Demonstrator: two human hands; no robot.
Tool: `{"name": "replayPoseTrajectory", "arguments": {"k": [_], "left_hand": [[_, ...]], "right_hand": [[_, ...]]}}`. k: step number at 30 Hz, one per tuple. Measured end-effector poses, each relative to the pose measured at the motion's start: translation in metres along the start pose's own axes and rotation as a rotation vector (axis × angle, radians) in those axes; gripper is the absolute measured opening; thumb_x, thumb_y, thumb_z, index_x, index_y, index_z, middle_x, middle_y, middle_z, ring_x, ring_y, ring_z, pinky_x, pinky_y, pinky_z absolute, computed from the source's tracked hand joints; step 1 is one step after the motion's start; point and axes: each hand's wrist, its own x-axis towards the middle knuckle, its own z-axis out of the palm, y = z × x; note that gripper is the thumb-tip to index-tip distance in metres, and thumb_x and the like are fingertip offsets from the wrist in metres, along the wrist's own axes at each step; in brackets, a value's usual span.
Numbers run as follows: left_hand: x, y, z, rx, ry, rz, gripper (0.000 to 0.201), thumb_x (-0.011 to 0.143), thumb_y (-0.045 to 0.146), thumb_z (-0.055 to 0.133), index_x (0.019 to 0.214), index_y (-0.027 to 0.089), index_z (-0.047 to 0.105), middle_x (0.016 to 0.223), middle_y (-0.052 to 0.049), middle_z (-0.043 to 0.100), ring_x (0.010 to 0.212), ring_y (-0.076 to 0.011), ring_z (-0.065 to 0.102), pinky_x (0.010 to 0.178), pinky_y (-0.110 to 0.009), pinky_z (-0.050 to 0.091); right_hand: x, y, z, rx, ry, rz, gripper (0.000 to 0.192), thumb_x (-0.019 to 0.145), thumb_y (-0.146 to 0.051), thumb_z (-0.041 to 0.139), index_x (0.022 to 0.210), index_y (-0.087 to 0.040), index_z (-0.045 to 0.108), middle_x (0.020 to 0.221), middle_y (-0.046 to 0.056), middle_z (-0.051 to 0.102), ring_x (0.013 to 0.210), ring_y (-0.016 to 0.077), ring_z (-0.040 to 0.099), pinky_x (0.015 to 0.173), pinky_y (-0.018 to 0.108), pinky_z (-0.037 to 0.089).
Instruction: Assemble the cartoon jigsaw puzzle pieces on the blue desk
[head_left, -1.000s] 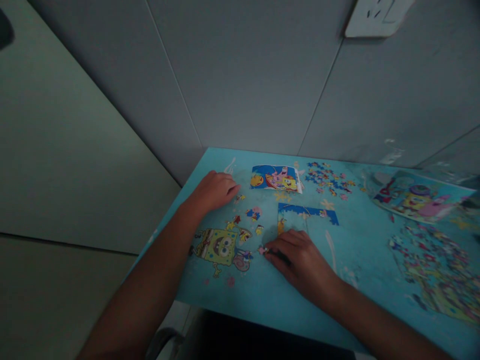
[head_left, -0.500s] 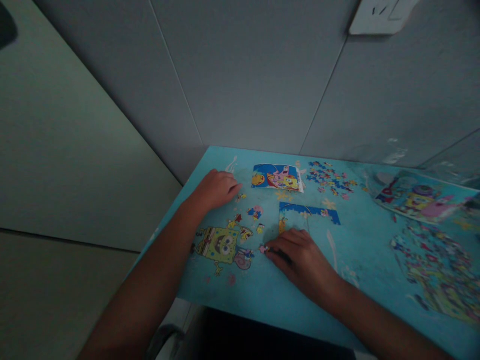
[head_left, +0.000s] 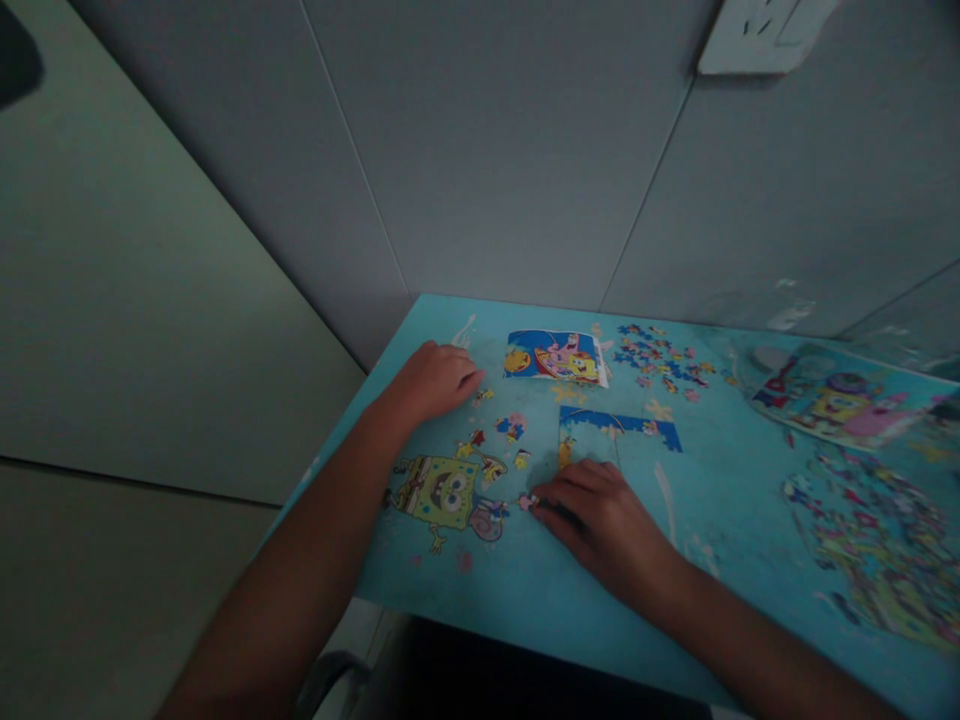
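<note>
My right hand is closed in a pinch at the near middle of the table. A small pinkish puzzle piece shows at its fingertips. Just beyond that hand lies a partly joined blue puzzle border, its lower left side partly hidden by the fingers. My left hand rests on the table's left side, fingers loosely bent, thumb apart, nothing seen in it. Close to it are a loose yellowish piece, a small blue-and-pink cluster and a yellow piece.
A picture card lies at the back, beside a pile of loose pieces. To the right are a larger picture sheet and a wide heap of pieces. The blue table bears printed cartoon figures and meets a grey wall.
The view has shifted very slightly. Both hands and the puzzle pieces stay practically where they were.
</note>
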Motion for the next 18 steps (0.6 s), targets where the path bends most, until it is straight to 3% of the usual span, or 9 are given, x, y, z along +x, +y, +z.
{"name": "replayPoseTrajectory", "arguments": {"k": [5, 9, 13, 18], "left_hand": [[-0.0004, -0.0002, 0.0003, -0.013, -0.001, 0.008, 0.036, 0.102, 0.035, 0.048, 0.079, 0.017, 0.07, 0.086, -0.007, 0.071, 0.084, -0.0214, 0.065, 0.078, -0.035, 0.044], [-0.0011, -0.0005, 0.0013, -0.087, -0.01, 0.047, 0.024, 0.1, 0.035, 0.054, 0.099, 0.02, 0.071, 0.102, -0.007, 0.072, 0.1, -0.0225, 0.065, 0.086, -0.035, 0.044], [-0.0019, -0.0005, 0.0036, -0.153, -0.049, 0.085, 0.028, 0.1, 0.039, 0.055, 0.118, 0.021, 0.068, 0.117, -0.007, 0.07, 0.109, -0.0235, 0.064, 0.092, -0.037, 0.044], [-0.0025, -0.0005, 0.0041, -0.181, -0.069, 0.093, 0.031, 0.1, 0.043, 0.055, 0.117, 0.021, 0.068, 0.116, -0.007, 0.07, 0.109, -0.0237, 0.064, 0.093, -0.037, 0.043]], "right_hand": [[-0.001, 0.0008, 0.0011, -0.002, -0.007, 0.006, 0.014, 0.099, -0.032, 0.063, 0.108, -0.027, 0.073, 0.097, 0.002, 0.073, 0.095, 0.0222, 0.065, 0.09, 0.041, 0.045], [-0.0013, 0.0011, 0.0017, -0.008, -0.01, 0.006, 0.014, 0.099, -0.032, 0.063, 0.108, -0.027, 0.072, 0.098, 0.002, 0.073, 0.095, 0.0225, 0.064, 0.09, 0.041, 0.044], [-0.0008, 0.0006, 0.0017, -0.009, -0.005, 0.0, 0.014, 0.099, -0.032, 0.063, 0.108, -0.027, 0.073, 0.098, 0.002, 0.073, 0.094, 0.0224, 0.064, 0.089, 0.041, 0.044], [-0.0008, 0.0012, 0.0025, -0.011, -0.011, 0.011, 0.015, 0.1, -0.032, 0.062, 0.108, -0.027, 0.073, 0.097, 0.002, 0.072, 0.096, 0.0227, 0.064, 0.089, 0.041, 0.044]]}}
